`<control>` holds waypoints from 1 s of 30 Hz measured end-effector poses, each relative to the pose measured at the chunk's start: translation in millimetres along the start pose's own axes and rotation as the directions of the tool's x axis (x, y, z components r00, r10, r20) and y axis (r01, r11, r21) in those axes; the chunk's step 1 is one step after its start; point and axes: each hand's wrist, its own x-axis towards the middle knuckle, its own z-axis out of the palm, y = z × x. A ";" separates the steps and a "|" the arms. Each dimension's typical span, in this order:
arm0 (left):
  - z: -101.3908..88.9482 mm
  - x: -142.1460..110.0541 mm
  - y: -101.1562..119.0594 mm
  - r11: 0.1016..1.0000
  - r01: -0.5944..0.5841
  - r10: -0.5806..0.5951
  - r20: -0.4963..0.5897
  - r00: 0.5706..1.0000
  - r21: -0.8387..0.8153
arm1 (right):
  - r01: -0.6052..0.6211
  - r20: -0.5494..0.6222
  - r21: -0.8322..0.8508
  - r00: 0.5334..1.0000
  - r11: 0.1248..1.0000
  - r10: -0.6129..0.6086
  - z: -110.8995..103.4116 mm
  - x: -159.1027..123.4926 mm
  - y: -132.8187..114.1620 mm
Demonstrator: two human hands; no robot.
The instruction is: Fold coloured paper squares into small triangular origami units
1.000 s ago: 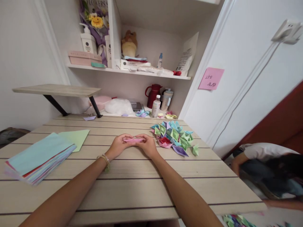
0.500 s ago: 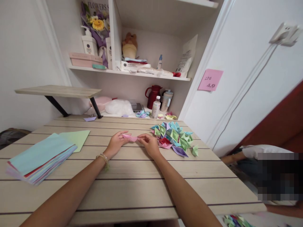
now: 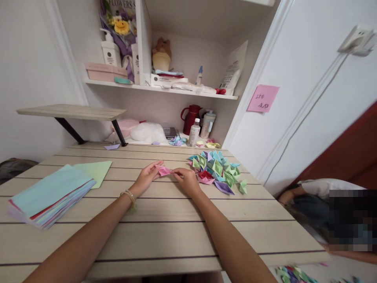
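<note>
A small pink folded paper boat [image 3: 163,170] is held between my two hands above the middle of the table. My left hand [image 3: 147,176] grips its left end, fingers along the back. At its right tip, my right hand [image 3: 186,180] pinches the paper between thumb and forefinger. Just right of that hand lies a heap of folded paper boats [image 3: 217,168] in green, blue, purple, red and pink. Over on the left is a stack of coloured paper sheets [image 3: 53,190], light blue on top, with a green sheet [image 3: 98,173] partly under it.
A small raised wooden shelf [image 3: 73,112] on black legs stands at the back left. A bottle [image 3: 194,133] and a red jug [image 3: 191,120] are behind the table. Another person [image 3: 312,200] sits low at the right, near more folded paper [image 3: 294,274].
The pink paper has gone from a narrow, flat shape to a wider, opened one, still between both hands. The person at the right has shifted slightly.
</note>
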 end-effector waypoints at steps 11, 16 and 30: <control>-1.0 1.9 -0.2 0.997 0.007 0.003 -0.131 0.991 0.074 | -0.368 -0.359 -0.499 0.912 0.784 0.199 -58.4 1.8 19.7; -1.2 2.1 -1.4 0.993 0.033 -0.019 -0.127 0.992 0.109 | -0.358 -0.288 -0.548 0.929 0.756 0.232 -62.8 0.1 25.6; 3.0 1.8 -10.9 0.985 -0.006 0.031 -0.142 0.989 0.172 | -0.168 -0.166 -0.671 0.983 0.723 0.075 -54.0 -8.0 18.3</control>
